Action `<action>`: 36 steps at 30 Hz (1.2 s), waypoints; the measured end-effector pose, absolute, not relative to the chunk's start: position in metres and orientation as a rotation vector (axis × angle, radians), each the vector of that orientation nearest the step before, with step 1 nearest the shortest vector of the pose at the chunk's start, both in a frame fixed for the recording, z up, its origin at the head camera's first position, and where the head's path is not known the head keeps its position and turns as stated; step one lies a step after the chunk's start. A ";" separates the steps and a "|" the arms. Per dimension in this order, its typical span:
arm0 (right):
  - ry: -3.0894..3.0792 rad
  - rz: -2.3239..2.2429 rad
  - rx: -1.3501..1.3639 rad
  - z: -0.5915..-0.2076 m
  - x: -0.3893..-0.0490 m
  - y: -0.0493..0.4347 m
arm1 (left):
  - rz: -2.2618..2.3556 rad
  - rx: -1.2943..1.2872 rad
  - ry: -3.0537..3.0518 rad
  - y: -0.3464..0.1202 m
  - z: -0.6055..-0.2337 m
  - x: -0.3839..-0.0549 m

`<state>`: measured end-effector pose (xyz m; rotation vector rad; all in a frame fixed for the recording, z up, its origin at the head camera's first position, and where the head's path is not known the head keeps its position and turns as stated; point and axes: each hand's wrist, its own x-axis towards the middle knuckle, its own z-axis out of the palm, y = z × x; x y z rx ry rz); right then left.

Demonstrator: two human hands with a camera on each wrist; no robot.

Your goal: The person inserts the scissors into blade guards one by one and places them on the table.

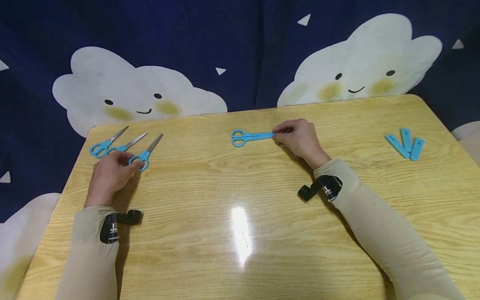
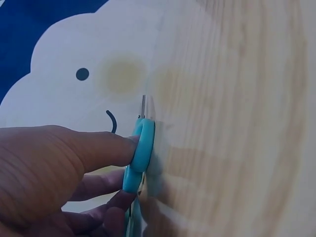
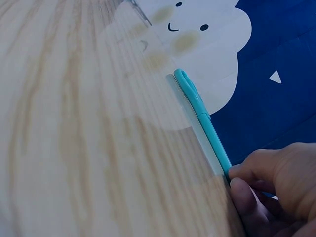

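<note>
Near the left end of the table, my left hand (image 1: 111,173) pinches the blue handle of a pair of scissors (image 1: 145,155). Their bare metal blades point away toward the back; in the left wrist view the thumb presses on the handle (image 2: 143,148). Two more scissors lie just behind that hand, the outer pair (image 1: 106,143) and the middle pair (image 1: 136,140), whose handle is partly hidden. At the back middle, my right hand (image 1: 301,139) grips the tip of a blue blade cover (image 1: 261,136). That cover encloses the blades of another pair of blue-handled scissors (image 1: 245,136).
Three loose blue blade covers (image 1: 406,139) lie grouped at the table's right. The wooden table (image 1: 210,187) ends at the back against a dark blue curtain (image 1: 240,37) with cloud prints. A light reflection shines on the tabletop.
</note>
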<state>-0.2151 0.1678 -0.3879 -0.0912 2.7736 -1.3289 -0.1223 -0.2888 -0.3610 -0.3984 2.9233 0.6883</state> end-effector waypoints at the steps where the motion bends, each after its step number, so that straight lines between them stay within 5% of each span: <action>1: 2.773 -1.330 -0.090 -0.388 -0.215 0.168 | 0.689 -0.400 2.927 -0.289 -0.361 -0.122; 36: 2.777 -1.355 -0.126 -0.390 -0.214 0.169 | 0.936 -0.548 2.965 -0.280 -0.357 -0.123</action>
